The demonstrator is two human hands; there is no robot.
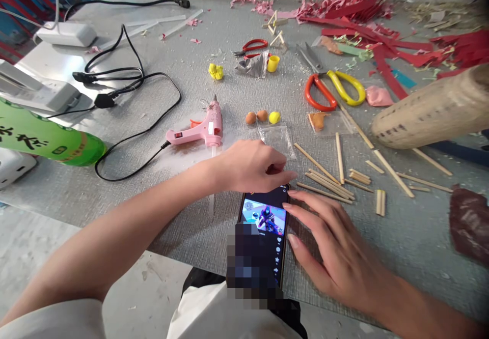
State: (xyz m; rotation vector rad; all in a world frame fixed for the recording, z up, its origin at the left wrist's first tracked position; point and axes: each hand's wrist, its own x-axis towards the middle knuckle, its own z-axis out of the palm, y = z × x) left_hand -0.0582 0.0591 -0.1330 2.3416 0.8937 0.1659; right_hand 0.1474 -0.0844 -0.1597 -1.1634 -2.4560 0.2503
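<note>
A smartphone point(263, 218) lies near the table's front edge, its screen lit with a colourful picture; pixelation covers its lower part. My left hand point(254, 163) is over the phone's top end, fingers curled under and thumb pointing right. Whatever those fingers may hold is hidden. Beside the phone's right edge, my right hand point(332, 242) is open, fingers spread, the fingertips at or very near the edge. Beyond my left forearm lies a pink hot glue gun point(202, 128). Two brown balls point(255, 117) and a yellow ball point(274, 117) sit past my left hand.
Several wooden sticks point(330, 184) lie right of the phone. Farther back are scissors point(324, 82), red-handled pliers point(255, 46), a small yellow cup point(273, 63) and red paper strips point(355, 16). A green bottle point(49, 135) and black cables point(126, 72) occupy the left.
</note>
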